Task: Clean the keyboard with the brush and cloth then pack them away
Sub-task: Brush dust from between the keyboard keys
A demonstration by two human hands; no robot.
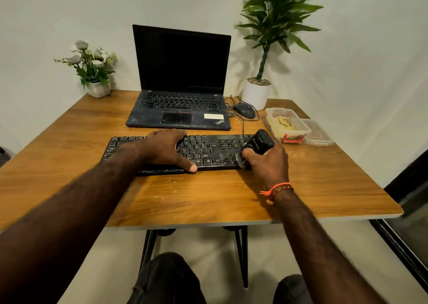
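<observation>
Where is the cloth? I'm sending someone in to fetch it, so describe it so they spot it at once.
Start at the wooden table and go to its far right side, in front of the white plant pot. There a clear plastic box with red clips stands open, and the cloth lies crumpled inside. It is the only soft beige thing there; the lid beside it holds nothing.

Bare table (208,199) is left before the keyboard (208,151); behind, passage is blocked by laptop (180,104), mouse (244,110) and box (287,124).

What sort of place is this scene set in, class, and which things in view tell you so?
Probably a small home or office desk corner: a wooden table against a plain wall, holding an open laptop, a mouse and potted plants.
</observation>
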